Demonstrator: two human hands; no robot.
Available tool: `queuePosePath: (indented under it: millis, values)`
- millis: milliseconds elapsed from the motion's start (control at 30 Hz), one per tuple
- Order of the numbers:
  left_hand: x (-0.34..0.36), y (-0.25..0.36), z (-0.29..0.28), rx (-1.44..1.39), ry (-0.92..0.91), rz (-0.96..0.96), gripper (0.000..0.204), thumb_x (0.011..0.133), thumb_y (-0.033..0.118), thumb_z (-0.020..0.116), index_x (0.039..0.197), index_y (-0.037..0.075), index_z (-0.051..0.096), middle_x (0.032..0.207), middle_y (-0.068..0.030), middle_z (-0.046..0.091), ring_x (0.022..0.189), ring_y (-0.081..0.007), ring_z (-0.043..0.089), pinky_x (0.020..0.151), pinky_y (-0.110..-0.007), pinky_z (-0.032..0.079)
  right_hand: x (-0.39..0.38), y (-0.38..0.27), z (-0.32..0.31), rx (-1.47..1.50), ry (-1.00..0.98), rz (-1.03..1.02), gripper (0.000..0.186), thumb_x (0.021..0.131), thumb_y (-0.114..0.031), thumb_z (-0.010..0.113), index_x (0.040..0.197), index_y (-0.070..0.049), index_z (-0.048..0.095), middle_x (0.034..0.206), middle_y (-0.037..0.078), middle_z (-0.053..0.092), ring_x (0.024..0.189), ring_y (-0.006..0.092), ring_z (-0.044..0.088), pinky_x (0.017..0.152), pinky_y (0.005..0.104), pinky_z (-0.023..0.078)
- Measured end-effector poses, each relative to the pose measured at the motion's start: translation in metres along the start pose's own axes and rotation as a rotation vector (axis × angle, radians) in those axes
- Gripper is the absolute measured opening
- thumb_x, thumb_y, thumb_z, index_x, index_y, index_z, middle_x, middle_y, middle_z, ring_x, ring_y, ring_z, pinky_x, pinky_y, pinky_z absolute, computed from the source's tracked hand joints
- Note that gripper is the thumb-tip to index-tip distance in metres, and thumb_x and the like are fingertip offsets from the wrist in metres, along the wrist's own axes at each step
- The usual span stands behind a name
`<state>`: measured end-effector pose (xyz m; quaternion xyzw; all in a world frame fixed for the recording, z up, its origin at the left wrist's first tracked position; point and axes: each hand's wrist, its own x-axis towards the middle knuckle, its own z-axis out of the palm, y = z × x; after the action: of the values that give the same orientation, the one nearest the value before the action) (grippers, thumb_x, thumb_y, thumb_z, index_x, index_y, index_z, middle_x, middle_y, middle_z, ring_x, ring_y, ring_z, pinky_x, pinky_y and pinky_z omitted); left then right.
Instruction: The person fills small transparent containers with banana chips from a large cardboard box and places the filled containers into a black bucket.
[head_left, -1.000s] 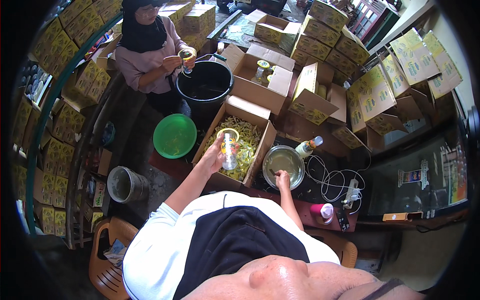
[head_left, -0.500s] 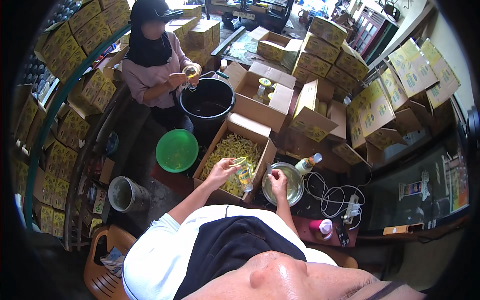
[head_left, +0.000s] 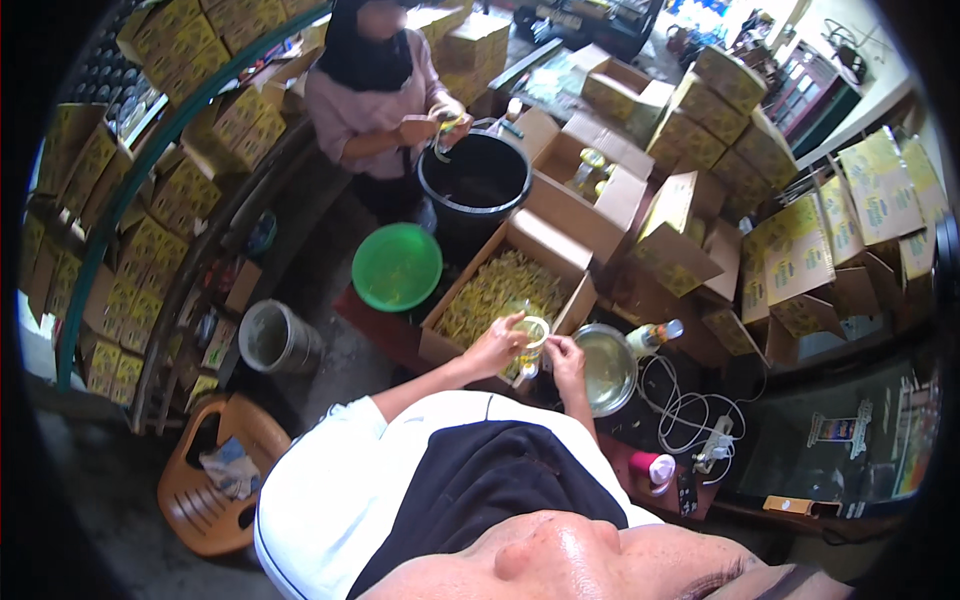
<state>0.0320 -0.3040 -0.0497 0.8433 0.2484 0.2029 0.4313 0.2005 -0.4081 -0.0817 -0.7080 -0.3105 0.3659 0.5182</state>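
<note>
My left hand [head_left: 497, 347] is closed around a clear jar [head_left: 538, 333] with a pale yellow rim, its mouth tilted toward me. At the jar's rim, my right hand [head_left: 568, 362] has its fingers pinched together; whatever they hold is too small to make out. Both hands are over the near right corner of an open cardboard box [head_left: 577, 298] filled with yellowish strips [head_left: 507, 282]. Just right of my right hand stands a metal bowl [head_left: 608, 375] with pale liquid in it. A labelled bottle [head_left: 655, 336] leans beside the bowl.
Across from me, a person [head_left: 375, 110] handles a clear container over a black bucket [head_left: 475, 208]. A green basin [head_left: 397, 267], a grey bucket [head_left: 280, 338] and an orange chair [head_left: 215, 480] are at left. White cables [head_left: 670, 405] and a power strip [head_left: 714, 445] lie right; stacked cartons [head_left: 720, 110] stand behind.
My right hand has left the bowl and come to the jar's rim. The jar in my left hand has turned its mouth toward me. The whole view has shifted.
</note>
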Motion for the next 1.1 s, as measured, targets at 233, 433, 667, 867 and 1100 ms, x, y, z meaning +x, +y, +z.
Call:
queuePosePath:
  millis: [233, 433, 667, 867, 1100]
  values:
    - [-0.014, -0.004, 0.004, 0.066, 0.008, 0.052, 0.019, 0.076, -0.003, 0.066, 0.093, 0.006, 0.069, 0.147, -0.0263, 0.037, 0.131, -0.0416, 0.043, 0.105, -0.046, 0.040, -0.009, 0.008, 0.003, -0.044, -0.010, 0.000, 0.033, 0.096, -0.029, 0.062, 0.097, 0.004, 0.069, 0.086, 0.004, 0.065, 0.077, 0.0082, 0.055, 0.070, 0.0259, 0.045]
    - [-0.008, -0.002, -0.004, 0.102, -0.008, 0.147, 0.015, 0.076, -0.007, 0.062, 0.087, 0.003, 0.065, 0.149, -0.0266, 0.034, 0.139, -0.0414, 0.033, 0.111, -0.046, 0.036, -0.007, -0.003, 0.005, 0.204, -0.011, 0.079, 0.027, 0.091, -0.026, 0.070, 0.092, 0.001, 0.069, 0.078, -0.001, 0.063, 0.071, 0.0038, 0.052, 0.064, 0.0210, 0.041]
    - [-0.003, 0.016, -0.001, 0.216, 0.023, 0.222, 0.012, 0.074, 0.000, 0.068, 0.085, -0.001, 0.063, 0.150, -0.0300, 0.027, 0.140, -0.0471, 0.026, 0.111, -0.051, 0.034, -0.008, -0.011, 0.004, 0.154, 0.025, 0.031, 0.020, 0.087, -0.020, 0.074, 0.087, -0.001, 0.069, 0.075, -0.003, 0.063, 0.065, 0.0031, 0.051, 0.058, 0.0203, 0.040]
    - [-0.001, 0.017, -0.003, 0.339, 0.005, 0.306, 0.010, 0.075, 0.001, 0.067, 0.084, -0.003, 0.064, 0.149, -0.0273, 0.031, 0.141, -0.0467, 0.024, 0.111, -0.050, 0.035, -0.018, -0.009, 0.003, 0.136, 0.051, 0.069, 0.015, 0.087, -0.016, 0.073, 0.086, -0.001, 0.069, 0.075, -0.001, 0.064, 0.066, 0.0042, 0.054, 0.060, 0.0206, 0.043]
    - [-0.001, 0.023, -0.010, 0.204, 0.168, 0.288, 0.008, 0.076, -0.003, 0.066, 0.083, 0.000, 0.066, 0.126, -0.0216, 0.053, 0.122, -0.0395, 0.047, 0.097, -0.045, 0.046, -0.019, -0.007, 0.002, 0.234, 0.062, 0.039, 0.019, 0.088, -0.018, 0.072, 0.086, 0.000, 0.069, 0.076, -0.001, 0.064, 0.069, 0.0052, 0.054, 0.063, 0.0230, 0.044]
